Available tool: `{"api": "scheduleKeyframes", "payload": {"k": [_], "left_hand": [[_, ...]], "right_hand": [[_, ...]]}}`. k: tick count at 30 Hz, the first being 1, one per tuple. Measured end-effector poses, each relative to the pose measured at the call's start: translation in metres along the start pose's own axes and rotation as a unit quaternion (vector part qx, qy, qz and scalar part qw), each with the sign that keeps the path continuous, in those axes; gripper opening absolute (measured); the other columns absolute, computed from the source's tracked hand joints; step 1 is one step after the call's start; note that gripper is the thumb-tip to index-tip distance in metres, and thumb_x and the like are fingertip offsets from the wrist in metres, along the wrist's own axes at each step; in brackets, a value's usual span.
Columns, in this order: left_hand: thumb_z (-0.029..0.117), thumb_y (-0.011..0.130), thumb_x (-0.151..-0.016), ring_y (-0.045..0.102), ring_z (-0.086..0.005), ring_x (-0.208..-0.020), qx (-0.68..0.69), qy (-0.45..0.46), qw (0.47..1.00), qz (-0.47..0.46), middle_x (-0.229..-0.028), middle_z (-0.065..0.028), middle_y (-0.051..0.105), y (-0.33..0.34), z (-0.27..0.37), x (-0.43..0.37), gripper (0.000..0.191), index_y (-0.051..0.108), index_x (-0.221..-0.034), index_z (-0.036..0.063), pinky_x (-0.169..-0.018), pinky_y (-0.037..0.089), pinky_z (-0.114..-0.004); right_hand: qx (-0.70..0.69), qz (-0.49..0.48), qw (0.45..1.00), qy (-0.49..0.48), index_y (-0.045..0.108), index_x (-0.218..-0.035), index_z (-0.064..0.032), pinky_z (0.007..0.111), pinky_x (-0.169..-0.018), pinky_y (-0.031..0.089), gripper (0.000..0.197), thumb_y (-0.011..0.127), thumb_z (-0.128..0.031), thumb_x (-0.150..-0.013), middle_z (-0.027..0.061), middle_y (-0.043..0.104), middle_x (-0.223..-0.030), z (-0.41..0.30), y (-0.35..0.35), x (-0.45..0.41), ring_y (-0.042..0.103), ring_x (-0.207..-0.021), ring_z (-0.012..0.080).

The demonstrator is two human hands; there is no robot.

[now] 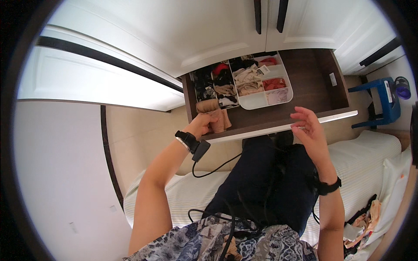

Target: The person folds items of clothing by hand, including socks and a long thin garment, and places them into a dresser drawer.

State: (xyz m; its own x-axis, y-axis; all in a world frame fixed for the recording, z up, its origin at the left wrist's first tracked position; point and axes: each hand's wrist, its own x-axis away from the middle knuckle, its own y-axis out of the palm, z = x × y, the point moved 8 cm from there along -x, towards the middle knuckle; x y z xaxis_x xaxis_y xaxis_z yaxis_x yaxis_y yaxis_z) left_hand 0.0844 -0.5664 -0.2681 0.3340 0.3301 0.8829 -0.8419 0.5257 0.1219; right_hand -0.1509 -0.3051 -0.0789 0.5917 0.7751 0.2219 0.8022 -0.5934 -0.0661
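My left hand [203,124] grips a folded tan cloth garment [219,121] at the front left corner of the open drawer [313,75]. Just behind it lies another rolled tan garment [207,106]. Fingers apart and holding nothing, my right hand [308,130] hovers over the drawer's white front edge. A white divided organizer [277,71] inside the drawer carries folded cream, tan, red and pale lilac garments. To its left, a second divided organizer [237,106] is packed with mostly dark, red and tan pieces.
White cabinet doors [209,29] with dark handles stand behind the drawer. A blue plastic stool [385,101] is on the right. Behind me is a bed with a striped sheet [359,156], where a pile of clothes [365,225] lies. A black cable [215,171] hangs from my left wrist device.
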Motion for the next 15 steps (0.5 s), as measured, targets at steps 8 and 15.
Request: {"api": "scheduleKeyframes", "payload": {"k": [8, 15], "left_hand": [[-0.001, 0.062, -0.087, 0.057, -0.0211, -0.101, -0.721, 0.187, 0.655, -0.131, -0.111, -0.0072, 0.061, -0.025, -0.005, -0.069, 0.031, 0.057, -0.118, 0.0012, -0.082, 0.049, -0.037], [0.01, 0.062, -0.082, 0.061, -0.0304, -0.104, -0.891, 0.169, 0.391, -0.159, -0.112, -0.0144, 0.065, -0.016, -0.022, -0.086, 0.026, 0.068, -0.108, 0.0106, -0.087, 0.049, -0.034]], "right_hand": [[-0.073, -0.04, 0.996, 0.033, 0.046, -0.132, -0.005, 0.022, -0.079, 0.044, 0.051, 0.06, 0.004, -0.083, 0.0094, 0.055, -0.12, -0.01, -0.019, 0.031, 0.055, -0.094, 0.0116], [-0.081, -0.03, 0.994, 0.068, 0.045, -0.132, -0.004, 0.023, -0.079, 0.045, 0.054, 0.06, 0.004, -0.081, 0.0099, 0.056, -0.122, -0.009, -0.038, 0.056, 0.056, -0.093, 0.0127]]}}
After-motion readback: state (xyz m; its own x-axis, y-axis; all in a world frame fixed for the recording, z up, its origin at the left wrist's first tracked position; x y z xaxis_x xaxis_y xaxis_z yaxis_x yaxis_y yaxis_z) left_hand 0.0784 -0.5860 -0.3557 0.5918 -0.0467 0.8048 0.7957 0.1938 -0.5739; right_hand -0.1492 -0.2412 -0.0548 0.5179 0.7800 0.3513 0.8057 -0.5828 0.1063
